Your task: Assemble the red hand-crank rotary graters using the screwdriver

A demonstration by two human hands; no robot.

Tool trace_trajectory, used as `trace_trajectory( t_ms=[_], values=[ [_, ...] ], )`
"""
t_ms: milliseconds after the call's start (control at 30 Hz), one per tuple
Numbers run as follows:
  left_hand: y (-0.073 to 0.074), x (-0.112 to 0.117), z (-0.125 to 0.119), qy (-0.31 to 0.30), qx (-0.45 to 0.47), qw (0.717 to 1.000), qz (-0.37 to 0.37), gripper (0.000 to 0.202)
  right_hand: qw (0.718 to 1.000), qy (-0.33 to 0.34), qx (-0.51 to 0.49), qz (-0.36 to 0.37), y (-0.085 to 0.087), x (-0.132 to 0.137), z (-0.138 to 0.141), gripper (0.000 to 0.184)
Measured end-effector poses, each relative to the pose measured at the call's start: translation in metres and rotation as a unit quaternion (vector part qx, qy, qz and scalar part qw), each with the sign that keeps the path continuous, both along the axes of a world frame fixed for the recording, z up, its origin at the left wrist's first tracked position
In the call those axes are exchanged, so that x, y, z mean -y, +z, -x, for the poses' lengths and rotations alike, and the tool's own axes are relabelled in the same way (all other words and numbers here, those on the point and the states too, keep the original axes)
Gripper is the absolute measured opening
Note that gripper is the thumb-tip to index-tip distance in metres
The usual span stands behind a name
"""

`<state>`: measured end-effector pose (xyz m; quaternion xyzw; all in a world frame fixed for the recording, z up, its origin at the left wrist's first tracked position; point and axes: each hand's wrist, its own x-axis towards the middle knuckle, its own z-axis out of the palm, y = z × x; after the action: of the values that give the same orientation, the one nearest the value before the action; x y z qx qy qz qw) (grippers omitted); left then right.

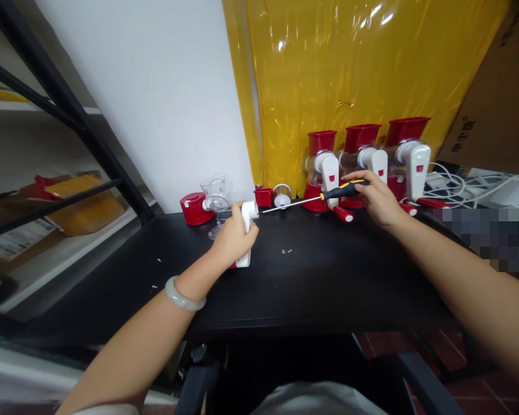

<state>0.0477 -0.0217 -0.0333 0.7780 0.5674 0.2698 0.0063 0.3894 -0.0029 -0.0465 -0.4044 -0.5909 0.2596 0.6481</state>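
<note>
My left hand (234,231) is closed around a white crank handle (245,259) with a round hub at its top, held above the black table. In my right hand (374,199) is a screwdriver (328,194) with a black and yellow grip, its long shaft pointing left. The screwdriver's tip is at or close to the open end of the hub; whether it touches cannot be made out. Behind my left hand stand a red base (194,208) and a clear plastic housing (217,187). A red part (263,197) and a grater drum (282,195) lie near the shaft.
Three red and white rotary graters (322,141) stand along the back right of the black table (320,288). Small screws (284,251) lie on the tabletop. White cables (462,187) are at the right, a shelf rack (82,124) at the left.
</note>
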Motion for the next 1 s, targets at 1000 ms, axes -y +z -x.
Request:
trace_trajectory(
  t_ms=[1000],
  values=[
    [0.0001,0.0014,-0.0008,-0.015,0.003,1.000,0.008,0.054,1.000,-0.002,-0.019,-0.002,-0.0018,-0.0033,-0.0015,0.019]
  ],
)
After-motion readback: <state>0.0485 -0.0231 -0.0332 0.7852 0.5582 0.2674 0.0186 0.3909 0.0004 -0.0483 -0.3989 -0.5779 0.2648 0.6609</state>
